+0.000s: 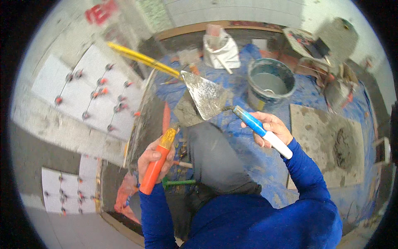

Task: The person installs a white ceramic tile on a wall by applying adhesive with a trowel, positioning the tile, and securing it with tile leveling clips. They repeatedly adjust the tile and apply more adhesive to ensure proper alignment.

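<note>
My right hand [273, 129] is closed round the blue and white handle of a trowel [205, 94]. Its bare, shiny metal blade reaches up and left, over a patch of grey mortar [185, 108]. In my left hand [155, 157], a tilted orange handle with a mortar-crusted yellow collar belongs to what looks like a second trowel [155, 171]. Its blade is hard to tell from the mortar beneath the shiny one. Both tools are held above my bent knee, in grey trousers [217, 155].
White tiles [76, 97] with red and black levelling clips cover the left wall. A yellow bar [143, 61] leans there. Ahead stand a bucket of greyish water [271, 81] and a white sack [226, 52]. A mortar-smeared board [317, 137] lies right, on blue sheeting [269, 182].
</note>
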Demonstrator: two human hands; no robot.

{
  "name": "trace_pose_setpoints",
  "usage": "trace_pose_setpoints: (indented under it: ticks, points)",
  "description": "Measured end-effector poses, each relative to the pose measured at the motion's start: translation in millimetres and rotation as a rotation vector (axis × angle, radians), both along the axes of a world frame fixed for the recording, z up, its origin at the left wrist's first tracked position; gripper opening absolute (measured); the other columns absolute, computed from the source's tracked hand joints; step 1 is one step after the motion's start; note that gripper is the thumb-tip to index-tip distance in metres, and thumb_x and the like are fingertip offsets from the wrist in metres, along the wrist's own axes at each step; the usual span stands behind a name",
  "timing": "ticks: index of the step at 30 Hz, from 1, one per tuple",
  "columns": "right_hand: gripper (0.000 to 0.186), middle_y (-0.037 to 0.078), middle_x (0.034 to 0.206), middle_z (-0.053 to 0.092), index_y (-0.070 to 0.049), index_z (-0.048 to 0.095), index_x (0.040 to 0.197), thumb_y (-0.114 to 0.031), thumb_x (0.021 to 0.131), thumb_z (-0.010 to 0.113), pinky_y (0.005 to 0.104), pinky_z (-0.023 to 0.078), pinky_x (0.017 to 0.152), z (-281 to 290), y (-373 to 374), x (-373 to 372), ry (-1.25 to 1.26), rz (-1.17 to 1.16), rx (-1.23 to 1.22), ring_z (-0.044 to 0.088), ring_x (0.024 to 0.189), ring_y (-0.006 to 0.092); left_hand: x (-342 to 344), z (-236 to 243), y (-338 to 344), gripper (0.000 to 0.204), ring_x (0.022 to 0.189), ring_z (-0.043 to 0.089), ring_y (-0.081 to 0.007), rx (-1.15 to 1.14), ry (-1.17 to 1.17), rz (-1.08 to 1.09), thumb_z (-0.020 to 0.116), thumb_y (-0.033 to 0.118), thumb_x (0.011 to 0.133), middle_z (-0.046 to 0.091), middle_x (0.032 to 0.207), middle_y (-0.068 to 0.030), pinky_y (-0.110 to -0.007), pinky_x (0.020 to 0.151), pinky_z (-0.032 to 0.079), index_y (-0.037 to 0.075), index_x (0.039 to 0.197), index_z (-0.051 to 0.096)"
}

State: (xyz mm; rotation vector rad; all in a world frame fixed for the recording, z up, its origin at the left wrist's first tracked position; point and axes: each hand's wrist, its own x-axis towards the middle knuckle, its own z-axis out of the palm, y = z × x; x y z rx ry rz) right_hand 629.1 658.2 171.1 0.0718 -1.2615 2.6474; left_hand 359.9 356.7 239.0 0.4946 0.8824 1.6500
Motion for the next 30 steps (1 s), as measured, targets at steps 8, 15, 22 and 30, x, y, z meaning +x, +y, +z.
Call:
trace_pose_setpoints:
  ticks: [8,15,22,30]
  points:
    - [0.063,0.022,0.125,0.066,0.007,0.044,0.147,-0.023,0.097,0.068,0.0289,0.045,0.041,-33.4,10.5,158.4,-0.237,-0.242,-0.220,0.059,0.054,0.0169,9.3,-38.5,117.1,0.085,0.048,0.054,-0.0177,0.100,-0.294,-0.359,0.066,0.015,0.079,0.056,0.085,-0.0162,-0.028,0.045,0.046,-0.011,0.151,0.030]
    - [0.059,0.017,0.122,0.068,0.002,0.052,0.144,-0.019,0.094,0.074,0.0328,0.058,0.071,-36.6,-43.3,177.9,-0.462,-0.848,0.291,0.068,0.085,0.0190,33.3,-44.0,176.2,0.087,0.054,0.055,-0.0201,0.081,-0.533,-0.391,0.060,0.014,0.085,0.054,0.087,-0.0162,-0.030,0.050,0.049,-0.009,0.157,0.018]
    - [0.051,0.027,0.120,0.066,0.004,0.058,0.136,-0.014,0.091,0.074,0.0397,0.051,0.096,-141.1,-41.2,90.7,-0.634,-1.216,0.965,0.067,0.110,0.0356,76.5,-61.9,202.3,0.081,0.057,0.057,-0.0196,-0.022,-0.484,-0.526,0.060,0.015,0.086,0.057,0.091,-0.0157,-0.027,0.050,0.049,-0.008,0.156,0.024]
    - [0.051,0.011,0.096,0.067,-0.002,0.055,0.126,-0.025,0.088,0.081,0.0417,0.055,0.084,-119.6,-94.9,83.7,-0.776,-1.234,0.079,0.067,0.096,0.0244,129.2,-112.5,224.8,0.066,0.122,0.060,-0.0264,-0.108,0.212,-0.515,0.064,0.024,0.098,0.059,0.137,-0.0199,-0.039,0.105,0.048,-0.001,0.153,0.036]
